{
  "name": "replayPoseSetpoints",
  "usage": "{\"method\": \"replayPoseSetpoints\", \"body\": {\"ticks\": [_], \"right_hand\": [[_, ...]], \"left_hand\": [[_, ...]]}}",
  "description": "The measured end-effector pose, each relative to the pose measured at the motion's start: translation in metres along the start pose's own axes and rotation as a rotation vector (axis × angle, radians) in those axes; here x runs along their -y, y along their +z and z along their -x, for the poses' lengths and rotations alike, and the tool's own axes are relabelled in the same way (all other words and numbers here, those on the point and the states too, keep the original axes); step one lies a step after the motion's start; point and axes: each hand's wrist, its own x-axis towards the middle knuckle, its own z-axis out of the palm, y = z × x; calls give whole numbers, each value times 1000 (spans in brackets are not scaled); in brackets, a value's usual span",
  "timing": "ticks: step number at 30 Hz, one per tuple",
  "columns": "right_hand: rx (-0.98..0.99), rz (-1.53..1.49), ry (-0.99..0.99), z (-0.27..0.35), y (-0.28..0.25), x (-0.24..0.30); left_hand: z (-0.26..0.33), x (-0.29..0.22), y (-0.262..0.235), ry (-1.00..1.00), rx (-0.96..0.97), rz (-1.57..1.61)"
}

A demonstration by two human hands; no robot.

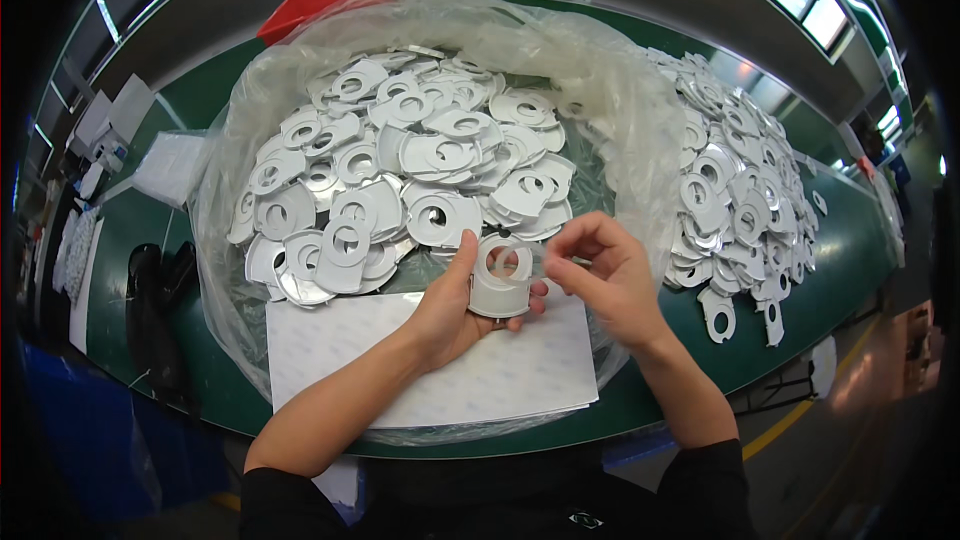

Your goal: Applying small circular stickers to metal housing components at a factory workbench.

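Well, left hand (452, 310) clamps one metal plate (499, 280), right hand (610, 275) pinching at its film, bag (620, 90) heaped with plates undone.

Silver-grey metal disc (499, 285), matt sheen, pale round opening. Heap of like discs (400, 165) behind it: bright silver, white glints. Clear plastic bag (620, 110) around the heap: colourless, milky at the folds. White sheet (500, 370) below the disc, covered in a fine grey dot grid. Table (840, 250) right of the disc: dark green. Red tray (320, 2) beyond the bag. Sleeves (290, 500): black.
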Motion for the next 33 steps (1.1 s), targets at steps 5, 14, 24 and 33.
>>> {"method": "replayPoseSetpoints", "body": {"ticks": [5, 14, 24, 33], "right_hand": [[-21, 64, 80, -7, 4, -24], [-3, 105, 111, -9, 3, -24], [7, 107, 95, -10, 3, -24], [1, 121, 100, -8, 3, -25]], "left_hand": [[0, 3, -3, 31, 10, -4], [-1, 4, -3, 17, -26, 5], [-1, 3, -2, 17, -27, -4], [0, 2, 2, 29, -41, -1]]}}
